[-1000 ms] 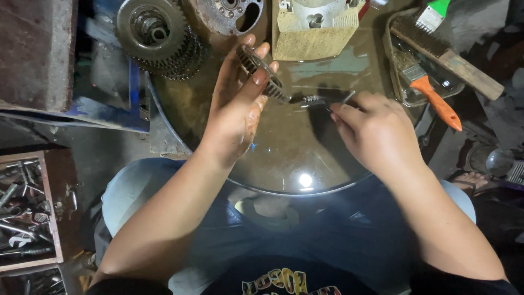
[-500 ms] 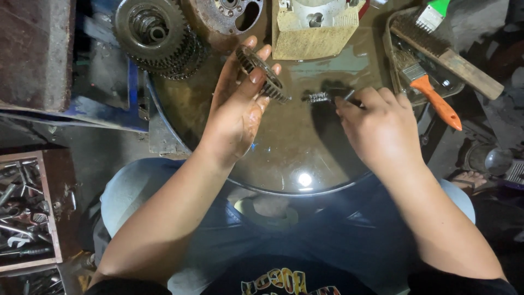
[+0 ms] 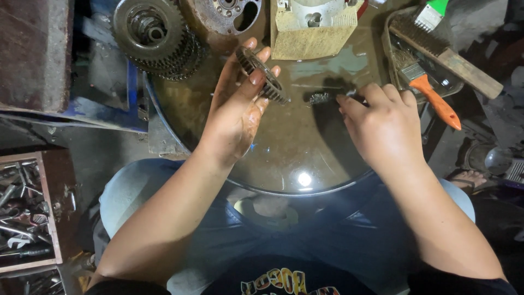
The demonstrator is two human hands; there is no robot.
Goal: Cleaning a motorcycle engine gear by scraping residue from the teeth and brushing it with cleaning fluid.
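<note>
Over a round pan (image 3: 180,117) of dark liquid, the left hand (image 3: 237,112) pinches a toothed gear (image 3: 262,75) by its rim, tilted above the liquid. The right hand (image 3: 382,123) grips a small wire brush (image 3: 321,98) just beside it, apart; scrubbing looks unfinished. Beyond lie more gears (image 3: 155,33)

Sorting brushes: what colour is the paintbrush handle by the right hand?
Orange, on the paintbrush in the head view.
</note>
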